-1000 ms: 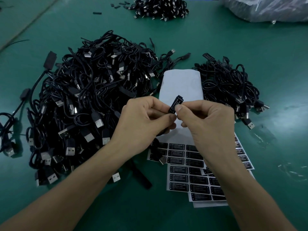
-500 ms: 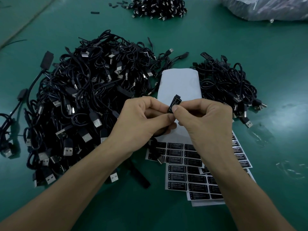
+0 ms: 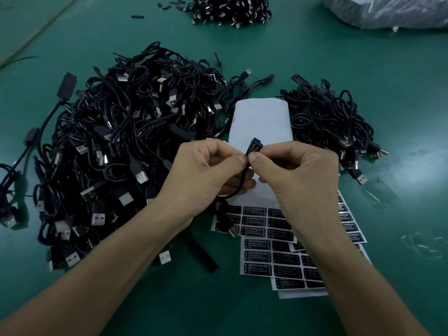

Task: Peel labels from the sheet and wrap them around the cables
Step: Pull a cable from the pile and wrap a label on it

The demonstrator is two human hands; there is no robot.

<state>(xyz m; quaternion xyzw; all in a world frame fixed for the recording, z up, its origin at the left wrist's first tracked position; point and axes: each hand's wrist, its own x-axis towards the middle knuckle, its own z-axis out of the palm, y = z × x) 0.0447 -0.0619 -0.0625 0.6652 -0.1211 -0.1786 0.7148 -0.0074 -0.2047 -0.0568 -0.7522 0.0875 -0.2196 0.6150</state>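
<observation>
Both hands are raised above the green counter, meeting near the centre of the view. The left hand and right hand have their fingers curled, and the 2 thumbs and forefingers pinch a thin black cable at the same spot, tips touching. A small black tab with faint print stands up tilted from the pinch. Whether it is a label or a connector cannot be told. Below the pinch, the cable curves down and left behind the left hand. The label sheets lie flat on the counter beneath the right wrist, several overlapping, with rows of black labels printed "LED CONTROLLER". A USB plug rests on their upper left corner. Beyond the hands, a bare white backing extends away, with no labels on its visible part. A large pile of USB cables covers the counter to the left, touching the backing's edge. A smaller pile sits just beside the backing on the right. A far pile lies at the top edge, well apart, and a clear plastic bag occupies the top right corner.
</observation>
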